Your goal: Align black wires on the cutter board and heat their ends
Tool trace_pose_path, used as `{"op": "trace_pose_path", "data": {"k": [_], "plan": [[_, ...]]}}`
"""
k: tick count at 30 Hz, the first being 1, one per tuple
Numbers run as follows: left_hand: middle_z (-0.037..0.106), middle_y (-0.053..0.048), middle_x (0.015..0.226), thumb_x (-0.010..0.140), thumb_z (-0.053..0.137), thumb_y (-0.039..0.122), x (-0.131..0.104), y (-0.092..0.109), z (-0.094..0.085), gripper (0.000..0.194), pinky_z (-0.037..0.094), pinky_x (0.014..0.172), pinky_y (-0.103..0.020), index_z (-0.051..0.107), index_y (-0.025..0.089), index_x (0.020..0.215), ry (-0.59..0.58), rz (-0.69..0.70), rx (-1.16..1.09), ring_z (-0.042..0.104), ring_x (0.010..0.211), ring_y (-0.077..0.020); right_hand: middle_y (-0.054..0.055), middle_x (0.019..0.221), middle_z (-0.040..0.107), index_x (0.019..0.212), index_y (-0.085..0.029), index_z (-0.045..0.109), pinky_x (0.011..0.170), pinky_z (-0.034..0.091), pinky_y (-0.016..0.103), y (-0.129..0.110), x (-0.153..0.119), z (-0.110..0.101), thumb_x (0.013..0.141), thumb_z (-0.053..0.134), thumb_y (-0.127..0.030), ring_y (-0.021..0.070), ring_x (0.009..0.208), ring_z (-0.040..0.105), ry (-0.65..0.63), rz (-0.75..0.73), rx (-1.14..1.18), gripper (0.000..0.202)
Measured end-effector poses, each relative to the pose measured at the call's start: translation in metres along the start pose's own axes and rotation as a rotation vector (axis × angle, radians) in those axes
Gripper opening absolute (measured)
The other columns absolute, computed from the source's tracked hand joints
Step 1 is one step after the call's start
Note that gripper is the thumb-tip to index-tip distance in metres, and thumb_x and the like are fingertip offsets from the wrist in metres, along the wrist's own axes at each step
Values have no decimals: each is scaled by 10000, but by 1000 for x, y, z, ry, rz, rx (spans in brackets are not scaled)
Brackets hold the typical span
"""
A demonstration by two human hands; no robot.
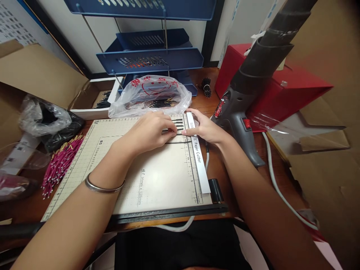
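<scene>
A cream paper cutter board [157,176] with printed grid lines lies in front of me, a white strip [198,153] lettered "Paper Cutter" along its right side. My left hand [152,131] rests over the upper board, thumb and fingertips pinched on a thin black cord [179,134]. My right hand [206,129] reaches across the strip's far end, thumb and forefinger apart; its thumb tip touches the board close to that cord. Another black cord [178,142] lies just nearer to me, and several short black cords [177,123] lie side by side beyond the fingertips.
Magenta wires [63,165] lie left of the board. Behind it sit a clear plastic bag [126,103] with dark pieces and a blue tiered rack [152,60]. A grey heat gun [240,108], red box [295,90] and white cable [272,165] are at right.
</scene>
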State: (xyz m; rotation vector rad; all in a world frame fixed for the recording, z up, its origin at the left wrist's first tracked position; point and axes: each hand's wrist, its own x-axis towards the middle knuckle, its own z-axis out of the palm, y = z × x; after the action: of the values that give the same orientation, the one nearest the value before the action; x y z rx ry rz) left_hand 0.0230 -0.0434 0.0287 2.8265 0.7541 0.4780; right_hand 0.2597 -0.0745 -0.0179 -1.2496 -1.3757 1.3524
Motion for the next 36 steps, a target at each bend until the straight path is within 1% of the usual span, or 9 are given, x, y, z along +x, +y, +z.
{"op": "trace_pose_path", "data": {"k": [4, 10, 14, 18, 20, 25, 29, 34, 36], "plan": [[838, -61, 902, 993, 686, 195, 0, 0, 0, 193, 470, 781, -362, 868, 222, 934, -6, 8, 8, 689, 795, -222, 159, 1543, 628, 1547, -172, 453, 1287, 470, 526, -1, 0, 0, 582, 942, -358, 353, 1423, 617, 5, -7, -8, 1098], [858, -53, 926, 1000, 683, 208, 1, 0, -1, 217, 440, 753, -355, 877, 241, 909, -10, 23, 57, 656, 795, -217, 142, 1478, 671, 1545, -179, 457, 1227, 526, 518, -3, 0, 1, 568, 961, -377, 351, 1373, 650, 10, 15, -14, 1117], [848, -56, 912, 992, 674, 217, 0, 1, 0, 212, 456, 772, -362, 871, 230, 918, -3, 12, 52, 677, 799, -221, 126, 1458, 672, 1529, -199, 463, 1243, 513, 526, -3, -2, 1, 582, 942, -379, 350, 1373, 641, 3, 3, -18, 1077], [845, -60, 910, 969, 670, 212, 0, 2, 0, 203, 467, 785, -369, 869, 211, 928, -10, -4, 40, 696, 803, -225, 116, 1423, 663, 1530, -226, 469, 1220, 510, 605, -3, -3, -1, 623, 847, -379, 372, 1314, 647, -7, 40, -22, 994], [845, -59, 909, 958, 671, 209, 0, 3, -1, 201, 470, 786, -365, 869, 213, 928, -17, -20, 47, 699, 803, -224, 113, 1457, 649, 1541, -244, 464, 1220, 504, 620, -3, -3, -2, 639, 814, -362, 376, 1329, 636, -9, 54, -22, 975], [835, -62, 882, 949, 673, 211, 0, 3, -2, 196, 471, 782, -359, 867, 214, 918, -14, -58, 55, 694, 794, -221, 141, 1588, 577, 1524, -211, 473, 1347, 382, 575, -1, -1, -2, 632, 810, -321, 371, 1499, 538, 0, 6, -49, 959], [830, -65, 867, 959, 676, 233, 0, 3, -1, 198, 452, 799, -368, 867, 213, 911, -10, -75, 76, 698, 821, -230, 148, 1590, 574, 1543, -200, 451, 1333, 404, 554, -2, -2, -2, 637, 814, -319, 362, 1476, 560, -5, 1, -52, 983], [832, -60, 881, 968, 667, 252, 1, 4, -1, 213, 422, 808, -372, 872, 216, 921, -24, -96, 80, 700, 839, -235, 128, 1474, 648, 1525, -201, 465, 1279, 460, 547, -4, -3, -1, 634, 820, -324, 360, 1399, 599, -3, 8, -60, 967], [833, -61, 896, 979, 660, 262, 1, 4, -1, 223, 420, 815, -371, 872, 214, 932, -33, -105, 77, 702, 852, -238, 132, 1505, 629, 1528, -202, 461, 1291, 446, 543, -3, -2, -1, 628, 824, -322, 360, 1417, 588, 0, 7, -55, 978]]}}
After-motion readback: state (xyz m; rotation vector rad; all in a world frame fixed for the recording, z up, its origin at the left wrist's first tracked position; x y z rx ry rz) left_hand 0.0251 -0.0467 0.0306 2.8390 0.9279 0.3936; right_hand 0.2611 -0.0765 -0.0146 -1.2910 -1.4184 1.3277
